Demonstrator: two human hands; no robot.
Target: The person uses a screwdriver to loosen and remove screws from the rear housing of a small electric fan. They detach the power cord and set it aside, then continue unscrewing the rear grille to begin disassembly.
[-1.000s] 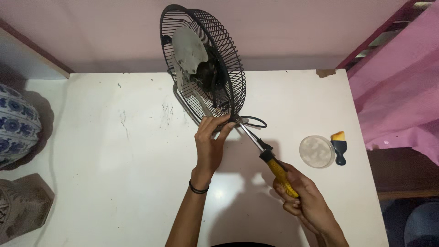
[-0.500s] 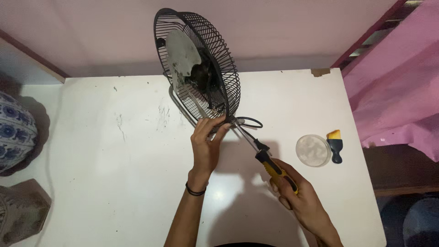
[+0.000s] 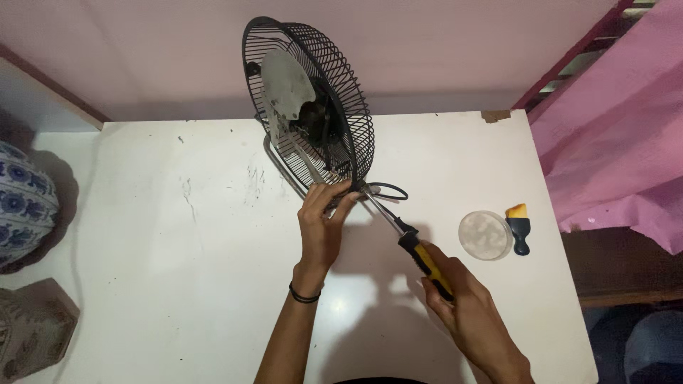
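A small black table fan [image 3: 313,107] with a wire cage and dusty grey blades stands on the white table [image 3: 178,270], tilted back on its metal stand. My left hand [image 3: 324,227] grips the lower rim of the cage. My right hand [image 3: 462,306] holds the yellow and black handle of a screwdriver [image 3: 420,252]. Its metal shaft runs up and left, with the tip at the bottom edge of the cage beside my left fingers. A black cord [image 3: 388,190] loops behind the tip.
A round translucent lid [image 3: 485,235] and a small black brush with an orange tip [image 3: 519,227] lie to the right. Blue and white ceramic jars [image 3: 25,206] stand at the left edge. Pink cloth [image 3: 612,135] hangs at right.
The view shifted slightly. My right hand slid a little down the screwdriver handle and turned; the fan and my left hand stay in place.
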